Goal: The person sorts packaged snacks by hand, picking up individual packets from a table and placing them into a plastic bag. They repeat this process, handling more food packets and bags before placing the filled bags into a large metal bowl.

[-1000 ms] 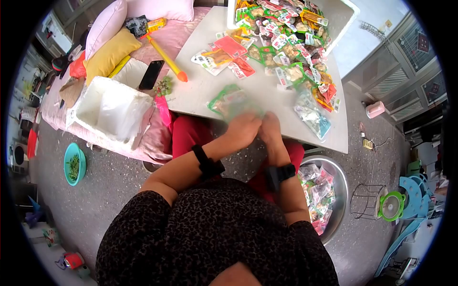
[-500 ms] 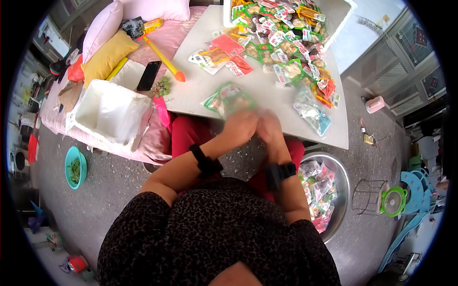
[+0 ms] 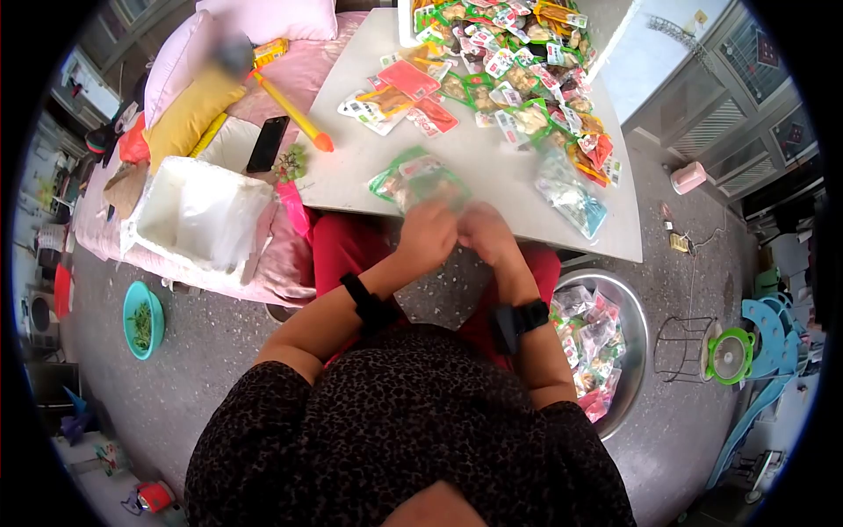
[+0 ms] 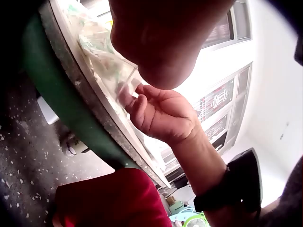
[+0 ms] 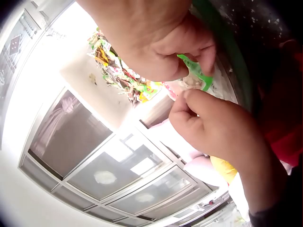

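Observation:
A clear plastic bag with green-edged food packets inside lies at the table's front edge. My left hand has its fingers curled and pinches the bag's near edge. Just beside it, my right hand pinches the same edge. In the left wrist view, the thumb and fingers of the right hand meet on the clear film. A green packet corner shows between the two hands in the right wrist view.
A white foam box spills many food packets over the table's back. Flat clear bags lie at right. A metal basin of filled bags stands on the floor. Left, the bed holds a foam box, phone and yellow pump.
Both hands have shifted slightly left along the bag's near edge, and a narrow gap shows between them now. The bag stays at the table's front edge.

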Tool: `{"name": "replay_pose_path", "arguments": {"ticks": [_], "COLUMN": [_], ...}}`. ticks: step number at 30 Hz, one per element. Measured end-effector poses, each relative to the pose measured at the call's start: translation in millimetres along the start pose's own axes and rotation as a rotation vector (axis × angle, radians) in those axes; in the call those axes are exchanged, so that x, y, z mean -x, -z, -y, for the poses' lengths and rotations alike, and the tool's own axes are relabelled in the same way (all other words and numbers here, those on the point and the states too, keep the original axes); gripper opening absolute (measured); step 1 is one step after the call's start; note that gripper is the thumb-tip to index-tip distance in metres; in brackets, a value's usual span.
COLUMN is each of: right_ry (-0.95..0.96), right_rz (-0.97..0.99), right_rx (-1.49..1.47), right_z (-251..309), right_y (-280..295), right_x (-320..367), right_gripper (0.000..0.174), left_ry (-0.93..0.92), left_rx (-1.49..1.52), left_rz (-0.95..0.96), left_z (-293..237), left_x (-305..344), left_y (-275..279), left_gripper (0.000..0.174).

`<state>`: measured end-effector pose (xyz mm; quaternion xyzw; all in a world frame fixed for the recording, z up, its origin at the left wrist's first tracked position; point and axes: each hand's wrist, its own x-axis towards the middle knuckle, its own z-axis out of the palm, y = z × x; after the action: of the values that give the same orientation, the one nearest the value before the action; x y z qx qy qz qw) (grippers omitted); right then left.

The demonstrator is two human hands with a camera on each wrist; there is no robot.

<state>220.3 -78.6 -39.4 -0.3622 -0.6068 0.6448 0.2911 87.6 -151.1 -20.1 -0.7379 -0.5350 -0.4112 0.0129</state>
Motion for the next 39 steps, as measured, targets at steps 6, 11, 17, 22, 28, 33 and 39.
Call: {"name": "replay_pose_path", "arguments": {"ticks": [6, 11, 17, 22, 28, 33, 39], "right_ry": [-0.115, 0.235, -0.16, 0.036, 0.677, 0.737, 0.453], "right_rz": [-0.001, -0.087, 0.001, -0.301, -0.461, -0.421, -0.057], "right_rx": [-0.59, -0.311, -0.519, 0.082, 0.912, 1.147, 1.059], "right_z": [12, -13, 18, 22, 63, 98, 105], "right_y": [-8, -19, -3, 13, 14, 6, 15], "right_x": [1, -25, -3, 10, 56, 87, 105], "right_gripper": [0.011, 0.016, 0.019, 0.033, 0.059, 0.051, 0.024], "left_ry": [-0.076, -0.149, -0.195, -0.039, 0.235, 0.383, 0.355], "left_rx": [-0.006, -0.023, 0.086, 0.116, 0.529, 0.678, 0.765], "left_rz": [-0.104, -0.155, -0.146, -0.07, 0.166, 0.53, 0.762], "left_z": [-6, 2, 7, 17, 12, -25, -55], "left_x": [-6, -12, -5, -14, -55, -67, -65], "left_y": [2, -1, -1, 7, 52, 75, 72], "left_gripper": [0.01, 0.016, 0.018, 0.021, 0.009, 0.006, 0.008]}}
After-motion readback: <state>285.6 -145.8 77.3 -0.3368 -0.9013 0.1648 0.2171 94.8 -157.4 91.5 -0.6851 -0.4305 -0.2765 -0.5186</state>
